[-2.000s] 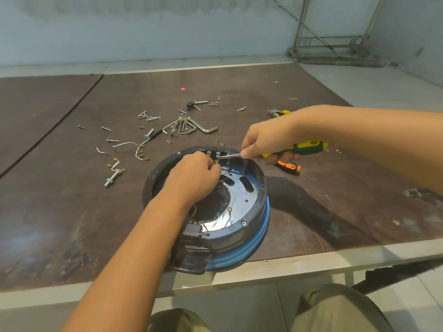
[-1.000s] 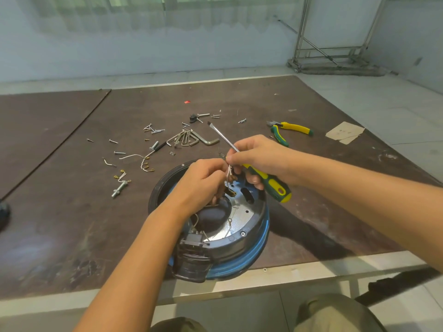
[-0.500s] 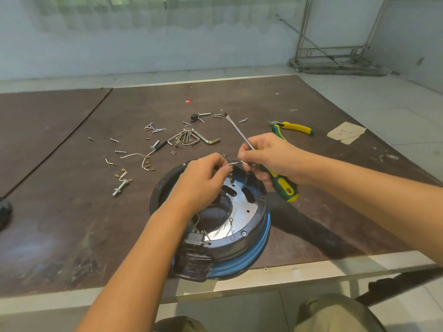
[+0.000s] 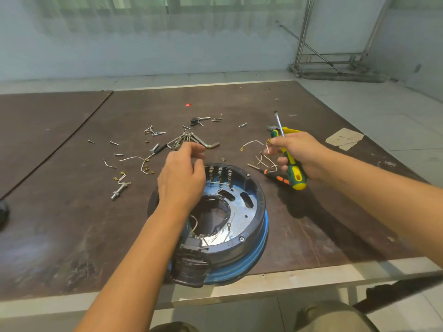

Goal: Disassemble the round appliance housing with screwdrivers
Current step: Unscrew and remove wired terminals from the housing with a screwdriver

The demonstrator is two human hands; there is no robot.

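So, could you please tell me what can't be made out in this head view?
All in the head view:
1. The left hand covers the far-left rim of the housing; what lies beneath is hidden.
2. The right hand hides most of the pliers and the orange-handled tool.
3. A dark object is cut off by the left edge.
4. The loose screws are too small to tell their head type.

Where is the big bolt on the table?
Find the round blue-and-black housing at the near edge of the brown table, then look left. The bolt lies nearest you among the scattered bits: thick, silvery, with a nut on it, much fatter than the thin screws beyond it.
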